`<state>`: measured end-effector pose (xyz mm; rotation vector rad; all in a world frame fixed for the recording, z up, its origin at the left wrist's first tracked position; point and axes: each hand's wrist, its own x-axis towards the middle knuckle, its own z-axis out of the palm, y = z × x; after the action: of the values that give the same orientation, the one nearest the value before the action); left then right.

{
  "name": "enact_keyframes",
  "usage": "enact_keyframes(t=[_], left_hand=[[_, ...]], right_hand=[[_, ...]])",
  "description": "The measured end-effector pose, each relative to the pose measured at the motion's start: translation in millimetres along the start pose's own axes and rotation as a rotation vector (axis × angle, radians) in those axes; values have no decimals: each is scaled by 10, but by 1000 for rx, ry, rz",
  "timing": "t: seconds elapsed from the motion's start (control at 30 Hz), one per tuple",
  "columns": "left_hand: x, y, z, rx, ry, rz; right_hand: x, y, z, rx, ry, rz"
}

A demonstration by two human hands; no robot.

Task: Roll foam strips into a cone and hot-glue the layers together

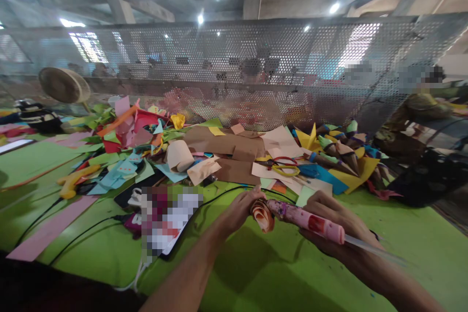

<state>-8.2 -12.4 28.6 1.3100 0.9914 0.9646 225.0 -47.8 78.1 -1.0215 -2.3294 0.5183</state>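
Low over the green table, my left hand (239,212) is closed, pinching a rolled peach paper rose (263,217) by its upper side. My right hand (334,224) is wrapped round a pink hot glue gun (318,224), whose grip is hidden behind the fingers. A clear glue stick (373,248) pokes out of the gun's back end. The gun's stained nozzle end points left and meets the rose's edge; I cannot tell whether they touch. Just beyond the hands, scissors (285,168) with red and yellow handles lie on paper scraps.
A phone (179,219) and cables lie left of my hands on the green table (120,253). A yellow glue gun (75,180) rests further left. Coloured paper heaps (127,126) fill the back, before a perforated metal screen (234,68). A person (417,102) sits at right.
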Motion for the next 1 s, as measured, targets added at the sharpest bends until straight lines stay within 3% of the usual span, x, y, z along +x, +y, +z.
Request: enact_keyframes(t=[0.73, 1.0], left_hand=[[79, -222, -9, -53, 51, 43], [70, -178, 1, -42, 27, 77]], right_hand=[[-11, 34, -16, -20, 7, 22], [3, 30, -16, -15, 2, 23]])
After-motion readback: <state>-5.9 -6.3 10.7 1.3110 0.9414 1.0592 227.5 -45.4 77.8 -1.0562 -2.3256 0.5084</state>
